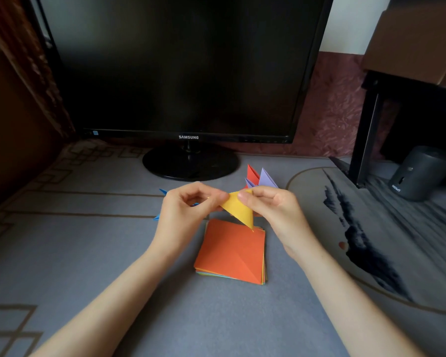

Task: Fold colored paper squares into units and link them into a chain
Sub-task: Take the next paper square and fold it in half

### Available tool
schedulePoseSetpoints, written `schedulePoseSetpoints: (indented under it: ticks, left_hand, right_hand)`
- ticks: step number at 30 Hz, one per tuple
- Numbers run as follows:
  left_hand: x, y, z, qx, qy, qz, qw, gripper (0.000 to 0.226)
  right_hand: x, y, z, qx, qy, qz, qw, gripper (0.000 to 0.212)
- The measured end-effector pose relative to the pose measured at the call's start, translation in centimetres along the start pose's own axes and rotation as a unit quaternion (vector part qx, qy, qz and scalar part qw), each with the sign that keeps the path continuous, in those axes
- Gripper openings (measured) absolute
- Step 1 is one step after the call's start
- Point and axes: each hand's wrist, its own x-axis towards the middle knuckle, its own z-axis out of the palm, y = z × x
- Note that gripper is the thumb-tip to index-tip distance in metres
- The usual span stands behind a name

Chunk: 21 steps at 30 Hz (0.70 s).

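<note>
**Head view: both grips pinch a yellow fold above the paper stack**

Two bare forearms reach in from the bottom edge over a grey patterned carpet point(88, 253). Between them lies a stack of paper squares point(229, 251), its top sheet orange with a diagonal crease and other colours showing at the near edge.

Just beyond the stack, the left grip point(188, 210) and right grip point(271, 210) meet on a yellow paper point(238, 208) folded to a triangle. The left grip is closed on the paper's upper left corner, thumb and forefinger pinching it and the other fingers curled. The right grip is closed on the upper right corner, its thumb on the near face and its fingers behind. The yellow paper is held up off the carpet with its point hanging down over the stack's far edge; whether the tip touches the orange sheet cannot be told.

Behind the right grip stand a red folded unit point(252, 173) and a purple folded unit point(267, 179), close together. Blue paper tips point(162, 191) peek out behind the left grip.

Farther back a dark Samsung monitor point(180, 65) stands on its round base. To the right are a black table leg point(366, 135) and a dark cylindrical speaker point(420, 173).
</note>
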Motion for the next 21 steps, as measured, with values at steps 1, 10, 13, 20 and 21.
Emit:
schedulePoseSetpoints:
  ticks: [1,10,13,20,21]
  left_hand:
    - [0.02,-0.04,-0.01,0.001,0.008,0.003,1.0,0.006]
    - [-0.18,-0.01,0.5,-0.001,0.03,0.002,1.0,0.012]
    - [-0.07,0.01,0.33,-0.005,0.036,0.006,0.999,0.013]
    - [0.09,-0.04,0.34,-0.009,0.002,-0.042,0.999,0.017]
    - [0.15,-0.08,0.25,0.001,-0.002,-0.047,0.999,0.018]
  right_hand:
    - [0.04,0.0,-0.07,0.01,0.008,-0.002,1.0,0.017]
    - [0.06,-0.04,0.04,0.02,0.044,0.001,0.999,0.019]
    - [0.06,0.02,-0.05,0.015,0.036,0.006,0.999,0.017]
    - [0.02,-0.06,-0.16,0.007,0.047,-0.017,0.999,0.008]
    - [0.01,-0.07,-0.16,-0.002,0.044,-0.02,0.999,0.008]
